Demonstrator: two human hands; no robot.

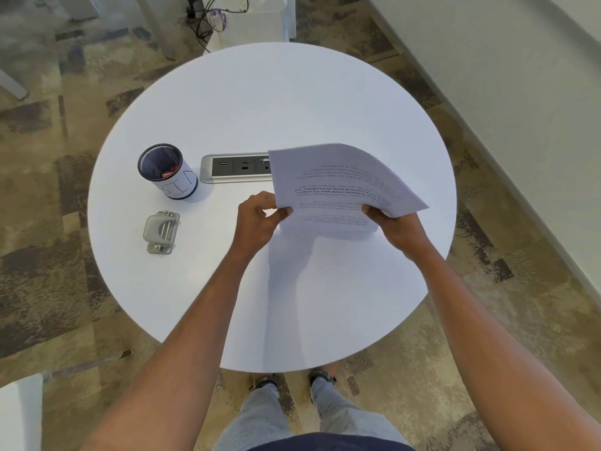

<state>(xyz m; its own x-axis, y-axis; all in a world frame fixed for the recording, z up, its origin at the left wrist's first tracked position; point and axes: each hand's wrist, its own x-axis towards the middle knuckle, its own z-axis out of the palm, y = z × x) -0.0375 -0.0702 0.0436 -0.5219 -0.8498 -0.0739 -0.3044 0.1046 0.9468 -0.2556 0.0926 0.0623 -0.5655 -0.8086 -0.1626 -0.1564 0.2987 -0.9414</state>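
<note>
As left hand (257,219) and right hand (397,230) pinch sheets (335,177), print seems inverted.

Bright, even light from above washes your white desk (227,102) almost featureless, soft grey shadows pooling beneath the raised sheets (325,177), while the wide lens bows the floor (48,190) at the edges and the printed text blurs.
</note>
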